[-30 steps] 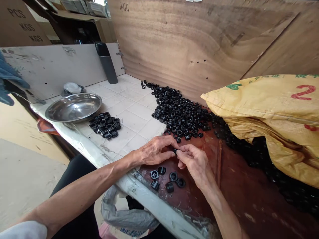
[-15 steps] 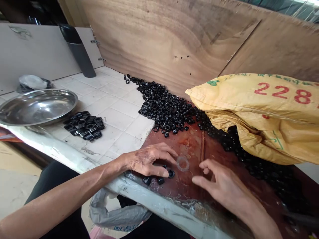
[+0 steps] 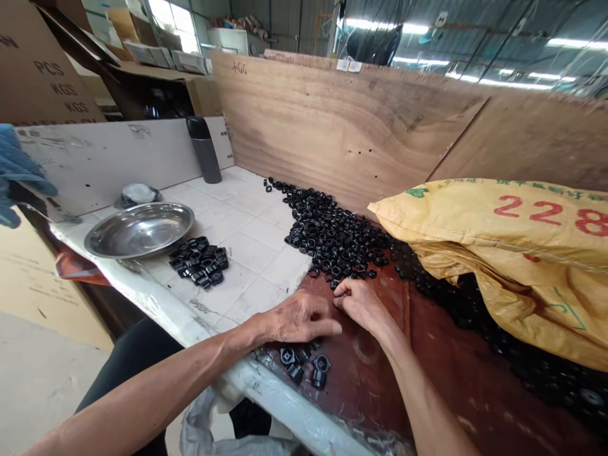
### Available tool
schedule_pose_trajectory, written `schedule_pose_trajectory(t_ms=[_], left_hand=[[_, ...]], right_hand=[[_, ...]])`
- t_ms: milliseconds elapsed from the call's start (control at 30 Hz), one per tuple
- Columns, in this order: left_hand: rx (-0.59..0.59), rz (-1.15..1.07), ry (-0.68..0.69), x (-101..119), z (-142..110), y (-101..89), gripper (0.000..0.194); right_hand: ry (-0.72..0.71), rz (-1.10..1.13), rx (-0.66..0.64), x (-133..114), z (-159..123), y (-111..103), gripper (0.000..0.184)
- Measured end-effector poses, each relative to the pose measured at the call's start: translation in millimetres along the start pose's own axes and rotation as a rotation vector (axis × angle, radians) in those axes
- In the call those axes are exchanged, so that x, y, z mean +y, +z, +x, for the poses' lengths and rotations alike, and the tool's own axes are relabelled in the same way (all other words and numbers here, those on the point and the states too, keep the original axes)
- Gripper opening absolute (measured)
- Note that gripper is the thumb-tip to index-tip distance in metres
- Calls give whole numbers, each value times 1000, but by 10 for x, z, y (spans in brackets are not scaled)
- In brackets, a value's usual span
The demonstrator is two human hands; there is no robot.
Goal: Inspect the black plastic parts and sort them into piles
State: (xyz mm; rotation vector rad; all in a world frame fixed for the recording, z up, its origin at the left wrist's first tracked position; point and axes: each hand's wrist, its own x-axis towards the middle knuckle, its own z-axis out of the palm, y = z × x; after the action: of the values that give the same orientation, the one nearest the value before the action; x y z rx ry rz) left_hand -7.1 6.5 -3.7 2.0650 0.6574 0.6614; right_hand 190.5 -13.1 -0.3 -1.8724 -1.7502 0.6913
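Observation:
My left hand [image 3: 298, 318] lies palm down on the dark red board [image 3: 441, 373], fingers stretched toward the right, just above a few black plastic rings [image 3: 304, 366] near the table's front edge. My right hand [image 3: 358, 302] sits right beside it with fingers curled at the near edge of the big pile of black rings [image 3: 332, 235]. Whether its fingers hold a ring is hidden. The two hands' fingertips nearly touch.
A yellow woven sack [image 3: 513, 253] spills rings at the right. A steel bowl [image 3: 137, 229] and a small heap of rings [image 3: 199, 260] sit on the white tiled top at the left. A dark flask [image 3: 203, 149] stands at the back by the plywood wall [image 3: 351, 126].
My right hand has moved forward and left from the open board to the pile's edge and curled up. My left hand has shifted off the small group of rings. The camera tilted up.

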Motion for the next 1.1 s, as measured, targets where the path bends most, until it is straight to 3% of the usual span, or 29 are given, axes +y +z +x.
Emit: schedule_pose_trajectory(t_ms=[67, 133, 167, 233, 333, 433, 567, 767, 900, 1100], left_hand=[[260, 100, -208, -101, 60, -11, 27], [444, 225, -336, -230, 136, -32, 18], [476, 292, -364, -292, 175, -42, 22], [435, 411, -376, -389, 250, -54, 33], [353, 499, -355, -442, 325, -40, 24], [327, 500, -311, -422, 316, -15, 13], [315, 458, -233, -383, 192, -5, 22], [278, 99, -71, -297, 65, -13, 35], [299, -223, -120, -228, 60, -33, 35], [311, -463, -164, -171, 61, -57, 36]], right_hand=[[-23, 33, 8, -14, 19, 40, 6], [-71, 65, 0, -22, -26, 97, 8], [-101, 81, -4, -24, -52, 130, 8], [-155, 107, 10, -20, -80, 200, 5], [-170, 135, 94, 8, -55, 291, 8], [-146, 165, 172, 37, -16, 324, 12], [-155, 257, 203, 0, -24, 298, 20], [-152, 482, 219, -110, -88, 278, 31], [-208, 411, 300, -115, -113, 234, 21], [-302, 344, 341, -146, -141, 164, 14]])
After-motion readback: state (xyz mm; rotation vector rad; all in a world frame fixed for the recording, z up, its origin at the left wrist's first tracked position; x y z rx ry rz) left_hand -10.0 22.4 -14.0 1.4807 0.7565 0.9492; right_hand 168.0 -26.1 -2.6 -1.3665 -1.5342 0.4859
